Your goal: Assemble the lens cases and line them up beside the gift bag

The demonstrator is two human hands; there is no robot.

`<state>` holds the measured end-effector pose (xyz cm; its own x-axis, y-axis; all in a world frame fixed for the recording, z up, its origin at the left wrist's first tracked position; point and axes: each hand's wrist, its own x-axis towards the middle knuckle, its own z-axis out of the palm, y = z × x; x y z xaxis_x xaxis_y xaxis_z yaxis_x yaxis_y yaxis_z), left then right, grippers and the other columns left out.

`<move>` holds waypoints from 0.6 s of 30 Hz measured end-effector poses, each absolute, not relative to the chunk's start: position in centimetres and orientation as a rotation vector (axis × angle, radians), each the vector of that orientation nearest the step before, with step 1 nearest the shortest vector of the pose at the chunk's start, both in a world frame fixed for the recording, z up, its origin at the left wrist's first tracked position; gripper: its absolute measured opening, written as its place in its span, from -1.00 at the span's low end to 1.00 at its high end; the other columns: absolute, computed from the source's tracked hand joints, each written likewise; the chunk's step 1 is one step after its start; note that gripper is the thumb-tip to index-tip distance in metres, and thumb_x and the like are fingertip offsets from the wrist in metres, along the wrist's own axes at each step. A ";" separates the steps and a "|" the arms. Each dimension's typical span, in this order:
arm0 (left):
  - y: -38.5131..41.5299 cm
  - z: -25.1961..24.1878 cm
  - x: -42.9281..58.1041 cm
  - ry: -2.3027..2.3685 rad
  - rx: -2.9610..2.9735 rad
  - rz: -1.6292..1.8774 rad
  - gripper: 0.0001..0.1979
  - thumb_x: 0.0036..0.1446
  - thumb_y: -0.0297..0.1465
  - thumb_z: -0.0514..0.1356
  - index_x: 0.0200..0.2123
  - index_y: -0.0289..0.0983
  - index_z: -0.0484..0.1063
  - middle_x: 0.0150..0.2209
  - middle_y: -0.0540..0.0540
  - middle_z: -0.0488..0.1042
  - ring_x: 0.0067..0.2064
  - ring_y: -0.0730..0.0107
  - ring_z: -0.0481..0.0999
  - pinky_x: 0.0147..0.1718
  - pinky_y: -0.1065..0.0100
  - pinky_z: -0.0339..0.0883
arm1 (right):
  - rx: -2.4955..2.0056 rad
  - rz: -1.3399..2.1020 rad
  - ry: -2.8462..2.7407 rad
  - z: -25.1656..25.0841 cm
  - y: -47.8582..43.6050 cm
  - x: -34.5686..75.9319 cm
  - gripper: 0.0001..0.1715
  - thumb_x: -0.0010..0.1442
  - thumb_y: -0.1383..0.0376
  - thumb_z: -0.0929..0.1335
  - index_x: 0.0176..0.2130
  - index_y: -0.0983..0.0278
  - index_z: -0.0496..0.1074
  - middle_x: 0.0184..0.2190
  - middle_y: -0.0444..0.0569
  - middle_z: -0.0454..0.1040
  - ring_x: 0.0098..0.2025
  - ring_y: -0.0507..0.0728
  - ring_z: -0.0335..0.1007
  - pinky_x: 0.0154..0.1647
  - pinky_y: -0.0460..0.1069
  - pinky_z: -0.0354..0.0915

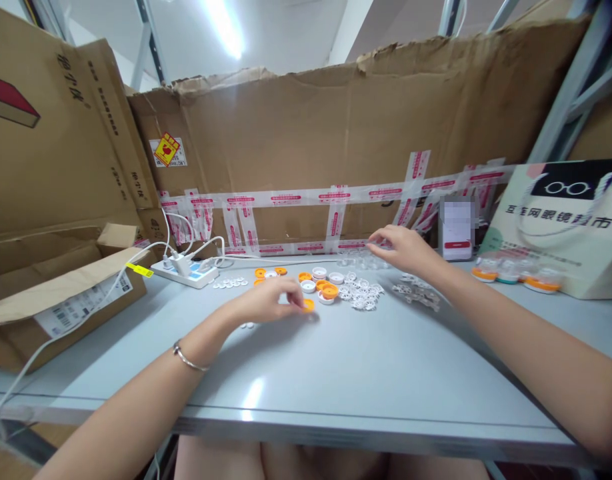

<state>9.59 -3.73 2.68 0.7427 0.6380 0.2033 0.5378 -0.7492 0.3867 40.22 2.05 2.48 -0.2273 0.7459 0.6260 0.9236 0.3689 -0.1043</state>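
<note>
My left hand [272, 299] is low over the tabletop, thumb and fingers closed on the edge of an orange round cap [309, 305]. Just beyond it lies a group of orange caps [330, 291] and white round caps [309, 286]. My right hand [399, 247] is farther back, above a row of clear plastic covers [355, 260]; its fingers point left and look slightly apart, with nothing visible between them. Flat white openwork pieces [362, 293] lie in a pile between the hands, and more white pieces [417, 292] sit below my right forearm.
A power strip [185, 272] with white cables stands left, beside an open cardboard box [61, 293]. Small white discs [231, 283] lie near it. At right are a phone [457, 230], several lidded round cases [541, 280] and a paper bag [561, 227]. Large cardboard [296, 133] walls the back.
</note>
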 end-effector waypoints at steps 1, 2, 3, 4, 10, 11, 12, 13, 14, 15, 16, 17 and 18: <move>-4.5 2.5 10.4 0.806 2.617 0.436 -0.88 0.04 -0.37 0.17 -0.39 -0.32 0.42 -0.33 -0.07 0.44 -0.28 0.44 0.40 -0.27 0.43 0.26 | -1.437 -0.383 -2.041 2.4 2.1 40.3 -0.73 0.07 0.16 0.23 -0.37 0.27 0.41 -0.39 0.01 0.43 -0.31 0.17 0.36 -0.28 0.03 0.23; -5.2 2.2 11.1 0.725 2.594 0.410 -0.88 0.05 -0.38 0.17 -0.39 -0.32 0.42 -0.33 -0.08 0.43 -0.29 0.46 0.40 -0.27 0.44 0.27 | -1.437 -0.379 -2.045 2.4 2.1 40.3 -0.72 0.07 0.15 0.23 -0.37 0.27 0.41 -0.39 0.01 0.43 -0.30 0.17 0.36 -0.27 0.03 0.23; -5.7 2.0 11.6 0.666 2.584 0.387 -0.90 0.06 -0.40 0.16 -0.39 -0.33 0.42 -0.33 -0.08 0.43 -0.29 0.47 0.39 -0.27 0.45 0.27 | -1.436 -0.374 -2.050 2.3 2.2 40.3 -0.72 0.07 0.14 0.23 -0.37 0.27 0.41 -0.39 0.01 0.43 -0.30 0.17 0.36 -0.27 0.03 0.23; -6.1 1.8 12.0 0.631 2.579 0.368 -0.90 0.07 -0.42 0.16 -0.39 -0.33 0.43 -0.33 -0.08 0.42 -0.29 0.48 0.39 -0.26 0.45 0.27 | -1.434 -0.371 -2.056 2.3 2.2 40.3 -0.71 0.07 0.14 0.23 -0.36 0.27 0.41 -0.39 0.01 0.43 -0.30 0.17 0.36 -0.27 0.03 0.24; -5.2 2.2 11.3 0.627 2.605 0.307 -0.89 0.03 -0.40 0.19 -0.34 -0.30 0.46 -0.31 -0.08 0.42 -0.28 0.48 0.39 -0.27 0.47 0.27 | -1.395 -0.352 -2.077 2.3 2.2 40.3 -0.73 0.07 0.16 0.23 -0.37 0.27 0.41 -0.38 0.02 0.45 -0.29 0.18 0.36 -0.27 0.04 0.24; -4.6 2.6 10.6 0.683 2.625 0.334 -0.87 0.03 -0.39 0.19 -0.33 -0.29 0.46 -0.30 -0.07 0.44 -0.27 0.47 0.39 -0.27 0.47 0.27 | -1.383 -0.338 -2.077 2.4 2.1 40.2 -0.73 0.07 0.16 0.23 -0.38 0.27 0.41 -0.38 0.02 0.45 -0.30 0.18 0.36 -0.27 0.04 0.24; -3.9 3.0 9.8 0.806 2.658 0.393 -0.87 0.04 -0.38 0.18 -0.32 -0.28 0.45 -0.29 -0.07 0.45 -0.25 0.45 0.40 -0.26 0.46 0.26 | -1.367 -0.322 -2.077 2.4 2.0 40.0 -0.73 0.07 0.16 0.23 -0.39 0.27 0.41 -0.39 0.02 0.45 -0.31 0.17 0.36 -0.28 0.04 0.24; -3.0 3.4 8.7 0.994 2.676 0.473 -0.88 0.07 -0.39 0.14 -0.33 -0.29 0.45 -0.28 -0.07 0.47 -0.24 0.44 0.41 -0.26 0.46 0.26 | -1.346 -0.301 -2.076 2.4 1.9 39.8 -0.74 0.07 0.17 0.23 -0.39 0.27 0.41 -0.39 0.02 0.46 -0.32 0.17 0.35 -0.30 0.03 0.23; -2.1 3.7 7.6 1.243 2.681 0.520 -0.87 0.08 -0.43 0.11 -0.34 -0.30 0.44 -0.29 -0.08 0.48 -0.24 0.43 0.42 -0.28 0.46 0.25 | -1.318 -0.277 -2.077 2.4 1.8 39.4 -0.74 0.08 0.17 0.23 -0.40 0.27 0.40 -0.40 0.01 0.46 -0.33 0.16 0.35 -0.31 0.03 0.23; -1.2 3.9 6.3 1.524 2.681 0.469 -0.87 0.06 -0.46 0.10 -0.36 -0.30 0.45 -0.32 -0.08 0.49 -0.27 0.42 0.43 -0.31 0.47 0.25 | -1.280 -0.252 -2.086 2.4 1.6 39.0 -0.74 0.08 0.17 0.23 -0.40 0.27 0.40 -0.40 0.01 0.46 -0.34 0.15 0.35 -0.31 0.02 0.23; -0.3 4.0 5.1 1.789 2.668 0.362 -0.85 0.03 -0.50 0.08 -0.36 -0.29 0.45 -0.31 -0.08 0.50 -0.28 0.41 0.44 -0.32 0.47 0.24 | -1.234 -0.226 -2.108 2.4 1.3 38.4 -0.75 0.09 0.18 0.23 -0.39 0.27 0.40 -0.40 0.01 0.47 -0.34 0.14 0.35 -0.30 0.02 0.22; 0.5 3.9 4.0 1.911 2.639 0.331 -0.82 -0.01 -0.54 0.07 -0.38 -0.31 0.46 -0.32 -0.12 0.51 -0.28 0.36 0.45 -0.33 0.45 0.23 | -1.184 -0.194 -2.142 2.3 1.0 37.8 -0.75 0.10 0.18 0.22 -0.38 0.27 0.40 -0.39 0.00 0.47 -0.35 0.13 0.34 -0.29 0.01 0.21; 1.2 3.8 3.0 1.970 2.618 0.304 -0.81 -0.04 -0.56 0.07 -0.40 -0.32 0.47 -0.33 -0.14 0.51 -0.29 0.33 0.45 -0.35 0.44 0.23 | -1.132 -0.153 -2.189 2.2 0.6 37.1 -0.75 0.10 0.18 0.22 -0.37 0.28 0.40 -0.39 0.00 0.47 -0.35 0.12 0.34 -0.29 0.01 0.21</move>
<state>3.01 1.25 3.76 0.2702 0.9337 0.2350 0.9611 -0.2760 -0.0083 37.10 0.59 2.19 -0.4075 0.6857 0.6031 0.7631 0.6184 -0.1875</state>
